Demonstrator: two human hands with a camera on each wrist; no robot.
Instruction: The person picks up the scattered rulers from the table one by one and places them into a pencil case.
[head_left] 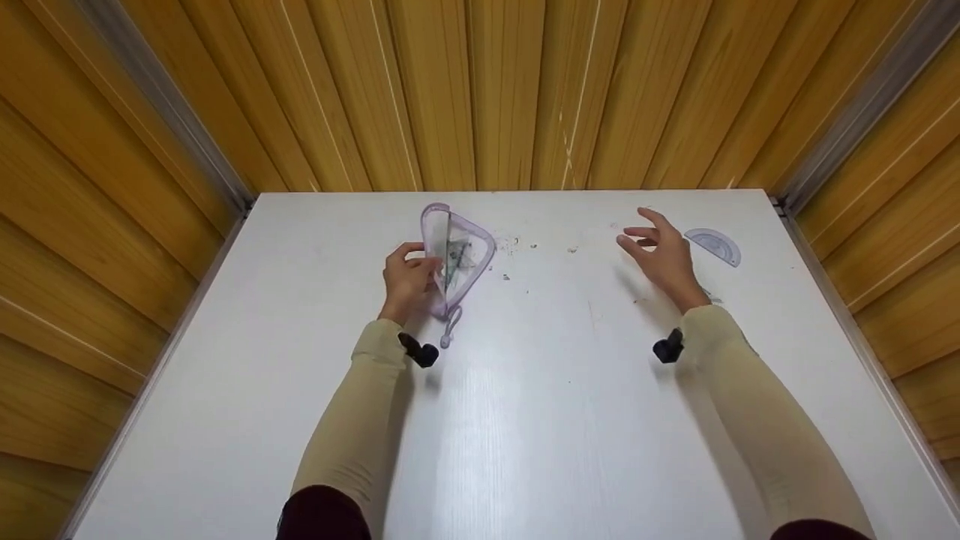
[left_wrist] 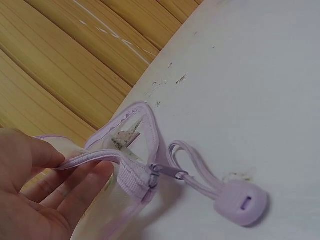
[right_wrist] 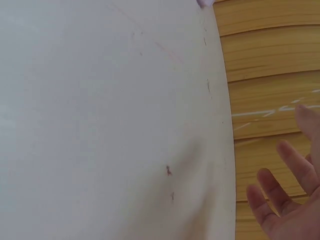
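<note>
In the head view, my left hand (head_left: 409, 281) pinches the edge of a clear pouch (head_left: 480, 259) with lilac trim and a zip. The left wrist view shows the thumb on the zipped edge (left_wrist: 92, 159) and the other fingers behind it. A lilac pull cord (left_wrist: 200, 182) with a plastic end hangs from the zip. Inside the pouch, clear pieces with dark markings (head_left: 459, 253) show through. My right hand (head_left: 664, 259) is raised over the table with nothing in it, fingers spread and slightly bent. Just right of it lies a clear bluish protractor (head_left: 716, 246).
The white table (head_left: 525, 420) carries small dark marks (head_left: 506, 277) near its far side. A clear thing (head_left: 709, 295) lies partly hidden behind the right wrist. Wood-patterned walls (head_left: 502, 90) close off the back and both sides.
</note>
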